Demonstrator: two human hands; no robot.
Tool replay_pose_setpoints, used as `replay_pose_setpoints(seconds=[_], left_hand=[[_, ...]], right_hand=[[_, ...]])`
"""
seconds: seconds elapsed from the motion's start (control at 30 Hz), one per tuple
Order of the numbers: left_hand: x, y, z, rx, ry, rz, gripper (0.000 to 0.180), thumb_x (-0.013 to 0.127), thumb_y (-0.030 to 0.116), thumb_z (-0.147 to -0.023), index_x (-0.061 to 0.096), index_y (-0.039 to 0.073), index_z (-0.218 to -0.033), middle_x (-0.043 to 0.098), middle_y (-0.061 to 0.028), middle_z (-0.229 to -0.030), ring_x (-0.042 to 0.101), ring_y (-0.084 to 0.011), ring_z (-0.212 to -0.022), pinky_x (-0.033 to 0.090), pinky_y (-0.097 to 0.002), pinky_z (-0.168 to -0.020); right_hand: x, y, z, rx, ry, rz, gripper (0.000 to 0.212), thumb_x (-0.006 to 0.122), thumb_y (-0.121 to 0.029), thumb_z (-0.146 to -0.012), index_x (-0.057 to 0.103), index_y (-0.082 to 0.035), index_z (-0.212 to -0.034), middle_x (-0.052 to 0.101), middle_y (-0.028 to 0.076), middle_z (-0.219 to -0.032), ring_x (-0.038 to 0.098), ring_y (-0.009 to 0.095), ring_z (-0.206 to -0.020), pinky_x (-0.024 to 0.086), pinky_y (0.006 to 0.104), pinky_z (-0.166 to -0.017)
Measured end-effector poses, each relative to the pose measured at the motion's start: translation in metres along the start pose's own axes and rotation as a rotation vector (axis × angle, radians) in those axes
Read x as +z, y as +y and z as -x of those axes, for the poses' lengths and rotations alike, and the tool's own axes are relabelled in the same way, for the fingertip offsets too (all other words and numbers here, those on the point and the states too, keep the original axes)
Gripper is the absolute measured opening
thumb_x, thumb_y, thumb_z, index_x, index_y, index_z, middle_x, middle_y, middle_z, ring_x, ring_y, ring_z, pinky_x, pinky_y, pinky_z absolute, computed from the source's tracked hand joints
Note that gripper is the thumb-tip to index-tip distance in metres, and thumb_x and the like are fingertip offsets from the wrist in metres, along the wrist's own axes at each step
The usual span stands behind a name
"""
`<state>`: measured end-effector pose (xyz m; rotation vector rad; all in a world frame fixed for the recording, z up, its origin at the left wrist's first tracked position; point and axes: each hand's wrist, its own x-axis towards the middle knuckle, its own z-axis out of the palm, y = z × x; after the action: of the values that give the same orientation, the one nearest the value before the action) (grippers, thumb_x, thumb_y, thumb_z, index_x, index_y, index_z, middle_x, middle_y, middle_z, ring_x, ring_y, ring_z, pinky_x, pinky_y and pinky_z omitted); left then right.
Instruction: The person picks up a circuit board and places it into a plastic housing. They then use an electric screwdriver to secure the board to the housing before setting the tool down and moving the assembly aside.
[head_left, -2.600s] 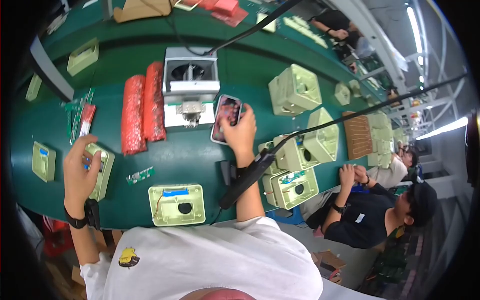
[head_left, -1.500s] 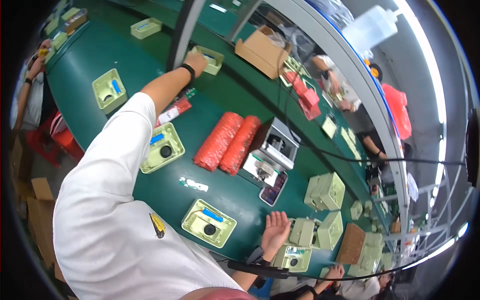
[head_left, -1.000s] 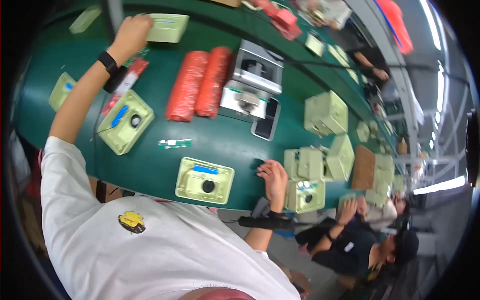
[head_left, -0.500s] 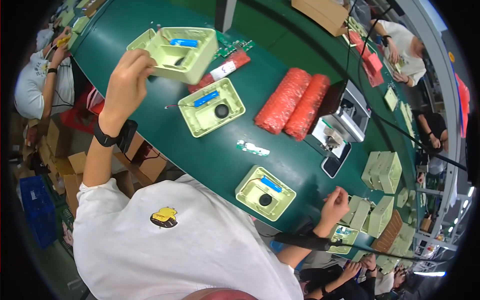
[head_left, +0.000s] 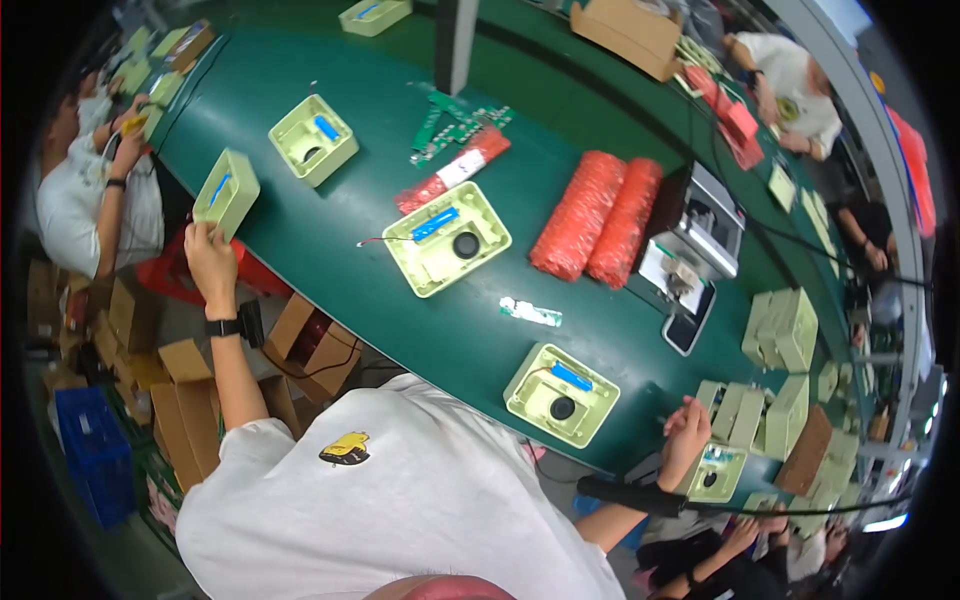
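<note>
My left hand [head_left: 211, 265] grips the lower edge of a pale green plastic housing [head_left: 240, 200] with a blue battery inside, tilted at the table's left edge. Just beyond it, a similar open housing [head_left: 338, 155] lies on the table. My right hand [head_left: 687, 436] hovers over the right side of the table with fingers loosely curled and nothing visible in them. To its left sits a housing [head_left: 525, 390] containing a blue battery and a round black part. Another such housing [head_left: 405, 265] lies mid-table, its battery lead hanging over the rim.
Two red bubble-wrap rolls [head_left: 577, 215] lie beside a grey-black machine [head_left: 712, 225]. Green circuit boards [head_left: 465, 128] and a wrapped red bundle [head_left: 485, 148] lie farther back. A small board [head_left: 530, 312] is mid-table. Stacked housings [head_left: 792, 330] stand right. Co-workers sit around.
My left hand has carried the housing leftward and nearer, to the table's edge, uncovering the housing behind it. The view has shifted slightly. My right hand stays by the stacked housings.
</note>
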<state>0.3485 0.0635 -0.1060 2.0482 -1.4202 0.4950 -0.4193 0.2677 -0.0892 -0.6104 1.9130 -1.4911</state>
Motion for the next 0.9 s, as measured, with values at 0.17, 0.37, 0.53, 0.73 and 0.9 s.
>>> replay_pose_setpoints(seconds=[0.17, 0.37, 0.53, 0.73, 0.9], left_hand=[[0.018, -0.009, 0.008, 0.050, -0.073, 0.003, 0.013, 0.065, 0.000, -0.093, 0.065, 0.001, -0.106, 0.064, -0.0163, -0.110, 0.061, -0.0413, -0.108, 0.049, -0.0503, -0.093], [0.006, 0.034, 0.008, 0.103, 0.000, -0.121, 0.017, 0.069, 0.004, -0.094, 0.067, 0.002, -0.111, 0.067, -0.0156, -0.117, 0.061, -0.0384, -0.114, 0.049, -0.0500, -0.097], [-0.049, 0.182, 0.040, 0.257, -0.167, 0.595, 0.021, 0.070, 0.003, -0.093, 0.068, 0.002, -0.115, 0.070, -0.0168, -0.119, 0.066, -0.0386, -0.112, 0.053, -0.0452, -0.094], [-0.063, 0.322, 0.117, 0.916, -0.687, 0.926, 0.023, 0.074, 0.003, -0.089, 0.070, -0.002, -0.111, 0.068, -0.0164, -0.116, 0.065, -0.0369, -0.109, 0.053, -0.0437, -0.094], [-0.015, 0.339, 0.140, 1.018, -0.591, 0.735, 0.021, 0.072, 0.003, -0.089, 0.070, -0.002, -0.109, 0.066, -0.0149, -0.112, 0.063, -0.0355, -0.104, 0.052, -0.0432, -0.093]], right_hand=[[-0.010, 0.007, 0.012, -0.050, 0.073, -0.207, 0.033, 0.060, -0.029, -0.112, 0.066, 0.003, -0.111, 0.056, 0.003, -0.071, 0.054, 0.012, -0.054, 0.042, 0.0268, -0.047], [-0.021, -0.004, 0.021, -0.240, 0.228, 0.088, 0.032, 0.061, -0.028, -0.111, 0.069, 0.003, -0.109, 0.060, 0.004, -0.069, 0.056, 0.014, -0.053, 0.045, 0.0276, -0.050], [-0.021, -0.028, 0.041, -0.643, 0.512, 0.769, 0.031, 0.063, -0.027, -0.110, 0.072, 0.002, -0.106, 0.065, 0.005, -0.070, 0.060, 0.014, -0.055, 0.047, 0.0276, -0.052], [-0.041, -0.058, 0.069, -0.740, 0.859, 1.138, 0.025, 0.066, -0.019, -0.108, 0.076, 0.002, -0.101, 0.069, 0.005, -0.073, 0.062, 0.012, -0.058, 0.047, 0.0251, -0.054], [-0.044, -0.066, 0.119, -0.773, 0.890, 0.345, 0.023, 0.064, -0.016, -0.107, 0.074, 0.004, -0.100, 0.067, 0.006, -0.073, 0.058, 0.011, -0.059, 0.047, 0.0245, -0.055]])
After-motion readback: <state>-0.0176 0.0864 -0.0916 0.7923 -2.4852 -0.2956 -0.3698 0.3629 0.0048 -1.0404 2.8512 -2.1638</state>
